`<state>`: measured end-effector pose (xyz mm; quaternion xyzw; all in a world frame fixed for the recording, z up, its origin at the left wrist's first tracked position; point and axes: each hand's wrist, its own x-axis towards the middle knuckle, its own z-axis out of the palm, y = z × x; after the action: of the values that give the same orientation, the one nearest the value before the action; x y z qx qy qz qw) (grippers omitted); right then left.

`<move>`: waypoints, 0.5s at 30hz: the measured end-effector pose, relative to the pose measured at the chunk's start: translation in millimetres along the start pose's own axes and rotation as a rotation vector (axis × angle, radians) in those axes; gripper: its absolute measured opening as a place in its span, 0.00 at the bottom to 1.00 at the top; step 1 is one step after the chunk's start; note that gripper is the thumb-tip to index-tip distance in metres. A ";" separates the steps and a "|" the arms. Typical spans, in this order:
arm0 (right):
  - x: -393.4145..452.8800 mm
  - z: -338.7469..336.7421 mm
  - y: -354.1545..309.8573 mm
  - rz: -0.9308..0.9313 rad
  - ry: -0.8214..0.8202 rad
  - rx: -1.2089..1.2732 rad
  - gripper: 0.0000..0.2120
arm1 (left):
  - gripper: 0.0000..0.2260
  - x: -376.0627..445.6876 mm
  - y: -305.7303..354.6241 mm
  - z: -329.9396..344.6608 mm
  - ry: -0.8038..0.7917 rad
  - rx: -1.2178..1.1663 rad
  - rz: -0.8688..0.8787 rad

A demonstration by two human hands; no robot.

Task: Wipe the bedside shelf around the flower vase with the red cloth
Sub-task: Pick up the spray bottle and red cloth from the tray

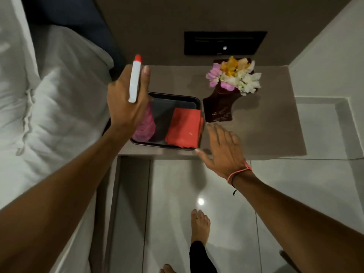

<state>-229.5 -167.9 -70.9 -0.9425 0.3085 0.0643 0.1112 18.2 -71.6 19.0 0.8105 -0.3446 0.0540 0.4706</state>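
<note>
L hand (128,103) is up over the tray's left end, fingers curled around a white spray bottle w/ red nozzle tip (135,81); the pink bottle body (143,125) shows below the palm, over the tray. R hand (222,148) is spread wide, palm down, holding nothing, at the shelf's front edge just right of the tray; thumb tip is at the tray's front right corner, fingertips reach toward the vase base, can't tell if they touch the shelf. Black tray (177,95) sits at the front left of the bedside shelf (266,125). Inside it, right side: the red cloth (184,128), folded flat, against the right wall. Flower vase (218,109), dark, stands just right of the tray's back right corner, w/ pink, white & yellow flowers (234,75) leaning toward the back of the shelf. Bed w/ white bedding (49,95) lies left of the shelf.
</note>
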 end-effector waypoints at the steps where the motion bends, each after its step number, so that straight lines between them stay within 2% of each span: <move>1: 9.0 1.1 -4.5 -0.012 0.008 0.018 0.39 | 0.19 5.0 -3.7 5.8 0.019 -0.011 -0.017; 7: 69.9 7.2 -29.3 -0.051 0.090 0.067 0.25 | 0.17 16.1 -24.5 38.4 0.144 -0.092 -0.128; 10: 104.9 9.2 -34.3 -0.021 0.023 0.147 0.23 | 0.16 12.1 -33.5 47.2 0.148 -0.132 -0.134; 15: 138.5 6.6 -32.2 0.088 -0.142 0.048 0.26 | 0.17 4.2 -41.8 53.3 0.118 -0.136 -0.147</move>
<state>-99.7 -219.5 -98.2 -0.9182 0.3425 0.1282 0.1526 34.2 -103.0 -39.0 0.7953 -0.2589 0.0434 0.5464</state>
